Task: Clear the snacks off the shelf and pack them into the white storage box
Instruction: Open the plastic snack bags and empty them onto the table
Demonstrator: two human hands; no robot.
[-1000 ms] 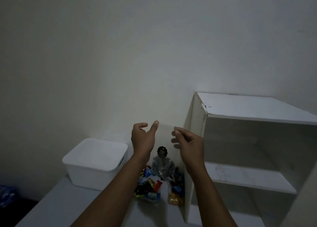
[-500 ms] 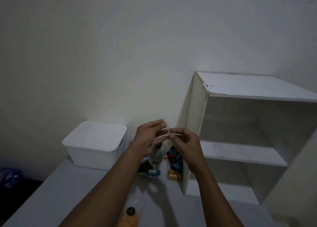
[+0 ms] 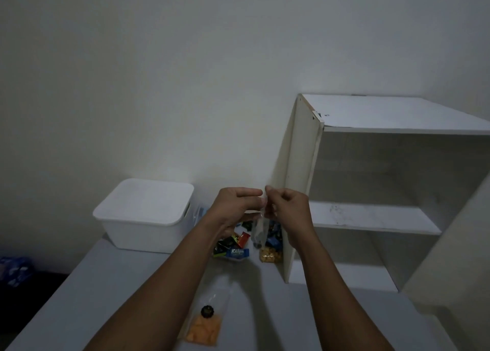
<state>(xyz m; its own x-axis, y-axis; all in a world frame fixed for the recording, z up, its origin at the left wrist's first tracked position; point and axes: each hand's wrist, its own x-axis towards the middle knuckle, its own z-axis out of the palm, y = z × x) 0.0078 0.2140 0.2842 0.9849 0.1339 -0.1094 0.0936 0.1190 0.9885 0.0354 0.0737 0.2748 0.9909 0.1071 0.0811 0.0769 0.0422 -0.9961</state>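
Just left of the shelf (image 3: 371, 215), the left hand (image 3: 233, 207) and right hand (image 3: 289, 207) meet, each pinching the top of a clear bag (image 3: 259, 230) that hangs between them. Below it a snack pile (image 3: 236, 242) lies on the table (image 3: 119, 284), between shelf and white box (image 3: 148, 212). An orange bag (image 3: 204, 329) lies nearer, apart.

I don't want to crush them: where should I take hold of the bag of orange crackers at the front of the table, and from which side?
Pinch the bag of orange crackers at its neck by the black tie, from above. It lies flat on the table, crackers at the near end, so the neck probably lifts it without crushing.
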